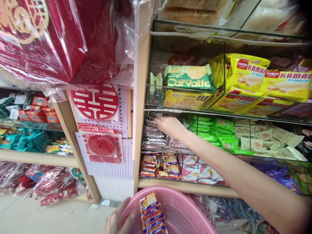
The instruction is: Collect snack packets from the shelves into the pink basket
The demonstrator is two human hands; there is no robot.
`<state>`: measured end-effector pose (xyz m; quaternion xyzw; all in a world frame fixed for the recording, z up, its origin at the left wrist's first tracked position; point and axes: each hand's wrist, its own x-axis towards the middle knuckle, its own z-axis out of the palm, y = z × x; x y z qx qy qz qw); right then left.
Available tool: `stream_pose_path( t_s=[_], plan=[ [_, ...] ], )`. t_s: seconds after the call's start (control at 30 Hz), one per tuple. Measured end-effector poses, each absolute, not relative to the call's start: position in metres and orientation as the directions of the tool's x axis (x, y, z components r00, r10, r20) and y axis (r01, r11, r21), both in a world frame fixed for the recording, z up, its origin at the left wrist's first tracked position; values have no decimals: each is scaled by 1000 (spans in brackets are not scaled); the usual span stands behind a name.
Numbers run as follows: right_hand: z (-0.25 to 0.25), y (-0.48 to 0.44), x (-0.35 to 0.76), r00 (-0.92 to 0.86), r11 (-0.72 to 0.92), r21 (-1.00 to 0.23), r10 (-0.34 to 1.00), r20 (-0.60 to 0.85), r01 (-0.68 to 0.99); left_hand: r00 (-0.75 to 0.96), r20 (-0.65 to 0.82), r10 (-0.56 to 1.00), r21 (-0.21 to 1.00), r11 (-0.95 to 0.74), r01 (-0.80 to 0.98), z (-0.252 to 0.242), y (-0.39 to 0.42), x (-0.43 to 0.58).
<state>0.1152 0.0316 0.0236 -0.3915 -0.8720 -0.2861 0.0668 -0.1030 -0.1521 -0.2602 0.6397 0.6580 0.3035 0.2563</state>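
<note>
My right hand (pixel 170 126) reaches into a glass shelf compartment, fingers bent down onto a pile of silver foil snack packets (pixel 153 135); whether it grips one I cannot make out. My left hand (pixel 116 221) holds the rim of a pink plastic basket (pixel 181 208) at the bottom of the view. Inside the basket lies a stack of orange snack packets (pixel 151 214).
Green packets (pixel 214 131) and pale packets (pixel 265 139) fill the neighbouring compartments. Above sit a green Carvalfo biscuit pack (pixel 188 78) and yellow Kaman packs (pixel 255 78). More orange packets (pixel 161 165) lie below. A wrapped red box (pixel 53 35) and red paper decorations (pixel 96 102) hang left.
</note>
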Motion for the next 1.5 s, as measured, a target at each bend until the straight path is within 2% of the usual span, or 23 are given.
stream_pose_path(
  t_s=[0.2, 0.3, 0.37, 0.43, 0.5, 0.57, 0.6, 0.67, 0.73, 0.87, 1.0, 1.07, 1.27, 1.4, 1.5],
  plan=[
    [20, -10, 144, -684, 558, 398, 559, 468, 728, -37, -48, 998, 686, 60, 725, -243, -155, -96],
    [-2, -55, 168, -683, 647, 285, 518, 515, 707, -19, -79, 997, 690, 68, 721, -240, -155, -94],
    [-26, -87, 179, -697, 739, 134, 537, 475, 660, -19, -84, 996, 693, 72, 717, -239, -156, -93],
    [-56, -112, 183, -686, 765, -120, 626, 371, 633, -25, -75, 997, 696, 71, 715, -238, -157, -92],
    [-91, -129, 182, -649, 669, -420, 730, 215, 614, -26, -64, 998, 699, 64, 712, -237, -159, -92],
    [-128, -135, 179, -648, 511, -642, 761, 29, 571, -26, -52, 998, 698, 55, 714, -238, -161, -92],
    [-146, -135, 178, -656, 433, -709, 753, -55, 556, -28, -45, 999, 692, 51, 720, -238, -162, -91],
    [-179, -133, 176, -671, 337, -760, 722, -170, 556, -35, -38, 999, 674, 51, 737, -238, -163, -91],
    [-206, -128, 175, -692, 337, -748, 687, -221, 572, -47, -44, 998, 649, 65, 758, -238, -164, -91],
    [-232, -120, 170, -774, 444, -696, 578, -258, 564, -56, -75, 996, 619, 91, 780, -238, -165, -91],
    [-236, -120, 162, -823, 573, -622, 521, -226, 534, -48, -67, 997, 666, 81, 742, -241, -164, -94],
    [-238, -123, 161, -811, 636, -529, 550, -200, 562, -56, -43, 998, 713, 70, 698, -242, -163, -96],
    [-250, -137, 161, -787, 777, -127, 611, -78, 616, 21, -24, 999, 845, 9, 535, -240, -163, -101],
    [-259, -140, 159, -806, 806, 13, 592, -3, 592, 28, -80, 996, 861, 55, 505, -241, -164, -105],
    [-264, -143, 158, -832, 831, 45, 555, 12, 554, 58, -129, 990, 846, 80, 527, -239, -161, -109]
  ],
)
